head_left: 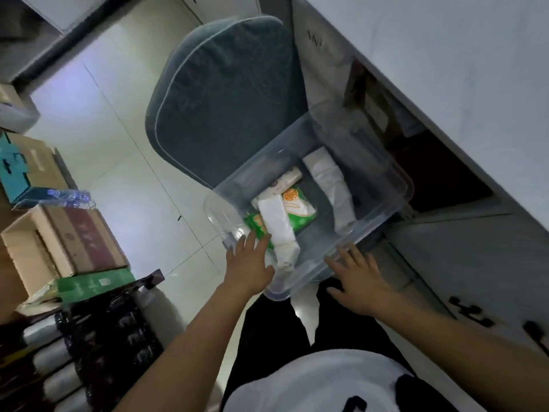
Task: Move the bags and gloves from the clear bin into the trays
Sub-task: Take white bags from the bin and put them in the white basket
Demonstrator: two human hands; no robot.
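top: white shirt [320,379] (black marking) | legs: black trousers [267,328] | arms: bare

Whole view dim, tilted and softened by motion blur. Near rim of the clear plastic bin [383,171] partly covered by the left hand [248,264] and right hand [358,279], so actual contact with the plastic impossible to confirm. Printing on the green and orange packet [298,206] too smeared to read. White folded bundles [277,221] not identifiable as bags or gloves. Grey padded chair seat [225,99] overlapped by the bin at its nearer end. Brown cardboard boxes [65,239] cut off at the left edge. Dark cabinet recess [430,173] too shadowed to make out.
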